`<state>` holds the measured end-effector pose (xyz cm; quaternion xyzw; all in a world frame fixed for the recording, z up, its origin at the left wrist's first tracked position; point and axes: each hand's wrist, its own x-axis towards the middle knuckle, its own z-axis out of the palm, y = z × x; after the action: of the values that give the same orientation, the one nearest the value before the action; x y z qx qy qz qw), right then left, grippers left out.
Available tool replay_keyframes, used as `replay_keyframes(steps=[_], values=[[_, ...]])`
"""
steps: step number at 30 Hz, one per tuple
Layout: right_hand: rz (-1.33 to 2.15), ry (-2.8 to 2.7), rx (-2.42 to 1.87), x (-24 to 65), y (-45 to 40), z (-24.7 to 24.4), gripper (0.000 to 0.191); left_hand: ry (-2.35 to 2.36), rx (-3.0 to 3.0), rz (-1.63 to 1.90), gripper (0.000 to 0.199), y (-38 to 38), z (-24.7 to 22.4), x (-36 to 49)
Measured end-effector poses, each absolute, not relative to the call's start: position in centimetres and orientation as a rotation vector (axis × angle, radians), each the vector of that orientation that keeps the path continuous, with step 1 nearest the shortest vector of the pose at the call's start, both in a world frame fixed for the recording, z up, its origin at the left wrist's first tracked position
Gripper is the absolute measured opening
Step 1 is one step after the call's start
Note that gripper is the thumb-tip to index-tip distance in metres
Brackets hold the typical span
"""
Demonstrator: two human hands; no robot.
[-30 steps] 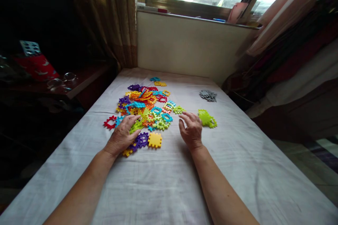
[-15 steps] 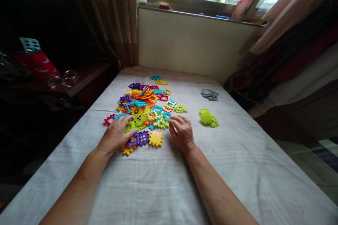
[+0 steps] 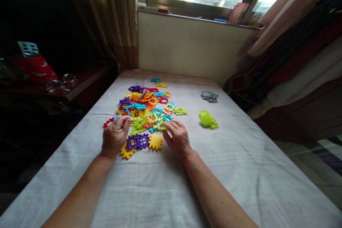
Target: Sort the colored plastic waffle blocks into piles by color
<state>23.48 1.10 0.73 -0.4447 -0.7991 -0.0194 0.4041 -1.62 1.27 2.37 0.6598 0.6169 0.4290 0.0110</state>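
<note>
A mixed pile of coloured plastic interlocking pieces lies on the white cloth, with orange pieces (image 3: 145, 98) towards its back. My left hand (image 3: 114, 136) is at the pile's left front, thumb and fingers closed at the edge of a lime green piece (image 3: 136, 124). At the right front is my right hand (image 3: 178, 138), its fingertips near light green pieces and thumb apart from the fingers. Between the hands, nearer me, lie purple window pieces (image 3: 138, 141) and a yellow square (image 3: 155, 142). A yellow piece (image 3: 127, 151) lies partly under the purple ones.
Grey pieces (image 3: 209, 96) and lime green pieces (image 3: 208, 119) form two separate groups on the right of the cloth (image 3: 227, 171). On the dark side table (image 3: 80, 87) at left are glasses (image 3: 61, 82) and a red container (image 3: 37, 69). A window is behind.
My left hand has drawn its thumb and fingers together at the green piece. My right hand has moved slightly left, towards the pile. The view has shifted a little.
</note>
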Motion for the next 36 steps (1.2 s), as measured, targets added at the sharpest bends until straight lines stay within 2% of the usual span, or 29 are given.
replay_keyframes(steps=[3,6,13,17,23,27,31,36], values=[[0.126,-2.016,-1.079,22.5,0.7,0.8,0.03,1.671,2.016,1.314,0.042,0.7,2.2,0.5],[0.276,-1.933,-1.093,22.0,0.5,0.8,0.021,1.542,1.967,1.271,0.042,0.3,2.0,2.0],[0.402,-1.898,-1.115,21.5,0.5,1.0,0.017,1.422,1.873,1.241,0.041,0.2,1.7,2.8],[0.259,-1.895,-1.228,23.1,1.5,0.8,0.023,1.401,1.864,1.236,0.042,0.2,1.8,2.6],[-0.066,-1.358,-1.846,31.5,4.3,1.1,0.025,1.503,1.964,1.36,0.038,0.6,1.5,1.3],[-0.078,-1.227,-2.119,35.2,4.8,1.2,0.027,1.519,2.049,1.395,0.036,1.2,0.8,0.8],[-0.122,-1.254,-2.175,35.8,4.4,1.0,0.037,1.529,2.085,1.398,0.034,1.4,0.5,0.7],[-0.345,-1.682,-2.086,34.3,4.4,0.3,0.043,1.539,2.104,1.401,0.033,1.4,0.3,0.6]])
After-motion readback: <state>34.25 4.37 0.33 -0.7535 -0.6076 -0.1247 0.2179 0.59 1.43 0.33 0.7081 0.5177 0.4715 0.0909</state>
